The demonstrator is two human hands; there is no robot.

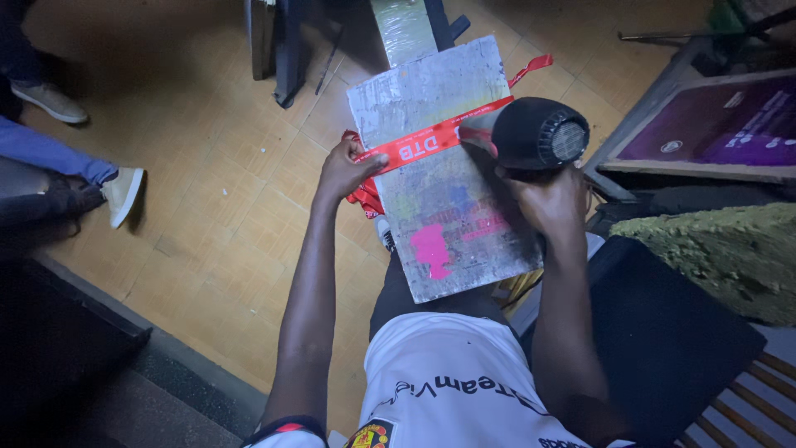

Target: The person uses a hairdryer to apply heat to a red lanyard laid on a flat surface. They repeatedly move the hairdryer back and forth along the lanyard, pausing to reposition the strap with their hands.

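A red ribbon with white print lies stretched flat across a paint-stained grey board that rests on my lap, tilted away from me. My left hand pins the ribbon's near end at the board's left edge, thumb pressed down on top and the other fingers curled around the edge; more of the ribbon bunches in a red heap just under that hand. My right hand is closed tight around the handle of a black hair dryer, whose nozzle points at the ribbon and sits just over it, on the board's right side. The ribbon's far end sticks out past the board's upper right edge, beyond the dryer. A pink patch of paint marks the board between my two forearms.

To the right of my right arm is a black cushion, and past it a rough greenish block and a purple framed panel. Left of my left hand, well apart on the wooden tile floor, another person's shoes stand.
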